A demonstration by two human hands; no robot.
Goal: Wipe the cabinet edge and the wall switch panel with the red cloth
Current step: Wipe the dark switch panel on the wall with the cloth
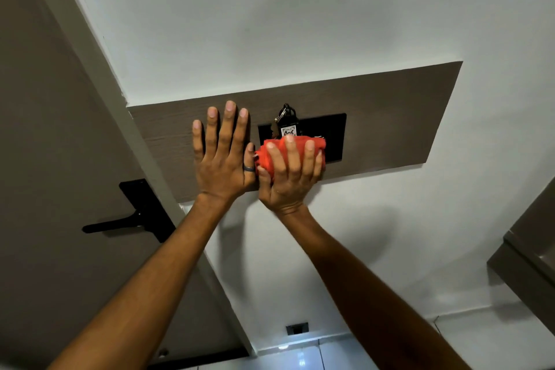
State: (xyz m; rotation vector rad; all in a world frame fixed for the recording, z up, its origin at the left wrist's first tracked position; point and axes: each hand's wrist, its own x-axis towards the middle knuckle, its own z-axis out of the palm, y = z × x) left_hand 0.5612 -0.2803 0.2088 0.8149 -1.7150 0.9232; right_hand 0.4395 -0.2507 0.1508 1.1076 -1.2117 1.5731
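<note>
A bunched red cloth (265, 158) is pressed against the black wall switch panel (333, 138), which is set in a brown wooden board (390, 117) on the white wall. My right hand (291, 177) grips the cloth and covers the panel's lower left part. A key tag on a ring (287, 125) hangs from the panel just above the cloth. My left hand (223, 156) lies flat with fingers spread on the board, left of the panel, its thumb touching the cloth.
A brown door (45, 159) with a black lever handle (126, 222) stands at the left. A brown cabinet corner (528, 249) juts in at the right. A small black socket (297, 328) sits low on the wall above the tiled floor.
</note>
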